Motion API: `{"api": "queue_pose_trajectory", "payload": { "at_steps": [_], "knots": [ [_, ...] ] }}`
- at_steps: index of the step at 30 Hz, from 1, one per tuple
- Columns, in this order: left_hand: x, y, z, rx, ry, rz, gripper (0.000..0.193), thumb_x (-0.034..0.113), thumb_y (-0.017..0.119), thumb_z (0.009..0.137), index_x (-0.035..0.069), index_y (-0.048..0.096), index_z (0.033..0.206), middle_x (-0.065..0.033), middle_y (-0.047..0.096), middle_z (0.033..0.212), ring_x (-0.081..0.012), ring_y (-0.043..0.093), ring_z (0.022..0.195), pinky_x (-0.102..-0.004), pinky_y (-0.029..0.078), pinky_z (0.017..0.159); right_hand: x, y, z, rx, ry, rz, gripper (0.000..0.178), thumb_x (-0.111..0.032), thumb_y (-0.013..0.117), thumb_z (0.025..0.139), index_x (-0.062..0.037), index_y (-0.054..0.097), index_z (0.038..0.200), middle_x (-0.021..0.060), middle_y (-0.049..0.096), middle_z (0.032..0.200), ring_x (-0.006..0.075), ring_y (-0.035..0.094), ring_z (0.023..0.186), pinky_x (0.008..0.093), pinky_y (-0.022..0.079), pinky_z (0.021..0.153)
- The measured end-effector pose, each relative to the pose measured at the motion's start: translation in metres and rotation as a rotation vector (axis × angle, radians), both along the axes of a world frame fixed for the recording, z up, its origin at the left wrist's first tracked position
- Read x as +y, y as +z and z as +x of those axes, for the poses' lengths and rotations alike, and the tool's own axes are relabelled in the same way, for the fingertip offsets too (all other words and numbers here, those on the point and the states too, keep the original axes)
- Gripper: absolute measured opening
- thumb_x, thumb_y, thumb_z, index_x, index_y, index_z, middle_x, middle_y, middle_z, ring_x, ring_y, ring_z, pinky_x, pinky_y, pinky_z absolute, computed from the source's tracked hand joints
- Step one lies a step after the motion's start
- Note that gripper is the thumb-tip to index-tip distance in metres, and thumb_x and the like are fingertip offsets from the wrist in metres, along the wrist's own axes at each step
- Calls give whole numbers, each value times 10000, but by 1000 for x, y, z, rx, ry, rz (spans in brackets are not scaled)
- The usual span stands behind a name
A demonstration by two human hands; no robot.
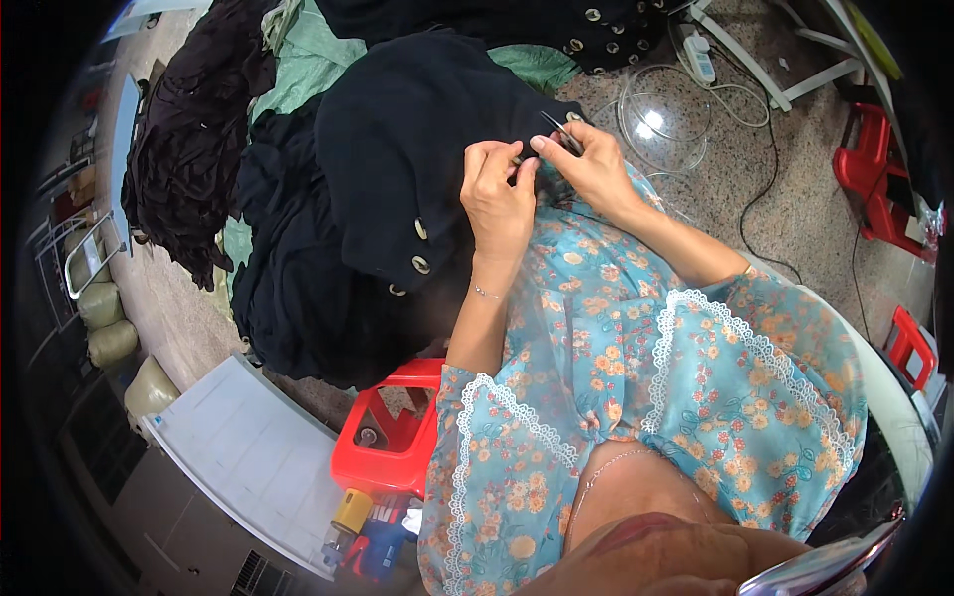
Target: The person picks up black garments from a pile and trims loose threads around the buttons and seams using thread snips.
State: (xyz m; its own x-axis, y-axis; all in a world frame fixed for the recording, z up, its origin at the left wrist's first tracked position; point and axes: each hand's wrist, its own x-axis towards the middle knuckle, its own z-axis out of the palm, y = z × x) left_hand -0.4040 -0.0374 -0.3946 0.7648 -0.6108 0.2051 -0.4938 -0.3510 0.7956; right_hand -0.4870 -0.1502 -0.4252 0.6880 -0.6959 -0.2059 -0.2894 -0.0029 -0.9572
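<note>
A black garment lies heaped in front of me and over my lap, with pale round buttons along its edges. My left hand is closed, pinching a bit of the black cloth between thumb and fingertips; what exactly sits in the pinch is partly hidden. Close beside it, my right hand is closed around small dark thread snips, their pointed tip sticking up and away from me. The fingertips of both hands nearly meet at the garment's right edge.
More dark cloth is piled at the left on green sheeting. A red stool stands near my left side beside a grey-white panel. Cables and a white power strip lie on the right floor near red stools.
</note>
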Motion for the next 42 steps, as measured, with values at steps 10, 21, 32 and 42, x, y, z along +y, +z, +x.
{"api": "queue_pose_trajectory", "payload": {
  "at_steps": [10,21,32,42],
  "knots": [
    [0,-3,-5,55,89,-45,201,-38,766,703,-32,696,891,-88,607,923,-139,624,697,-237,545,616,-2,21,6,-9,-77,608,201,-202,745,815,-75,617,728,-61,546,665,13,395,521,206,271,450],
    [-3,-5,-4,86,126,-19,100,-58,718,722,-27,694,813,-86,595,871,-173,621,674,-268,505,575,5,11,-3,-121,-87,642,215,-143,744,822,-103,570,702,-93,491,645,-13,360,534,194,230,445],
    [-11,-9,-1,-213,73,97,75,-89,591,753,-16,575,745,-124,536,823,-320,578,725,-398,481,649,9,15,-5,-89,-69,484,212,-175,734,835,-79,591,712,-93,487,655,-5,380,586,197,275,484],
    [-1,-13,7,-135,-4,-45,54,-41,648,776,-23,636,825,-113,586,842,-264,627,729,-345,508,597,-1,15,2,-89,-80,572,212,-184,734,837,-81,593,717,-82,494,645,3,371,561,205,264,468]
  ]
}}
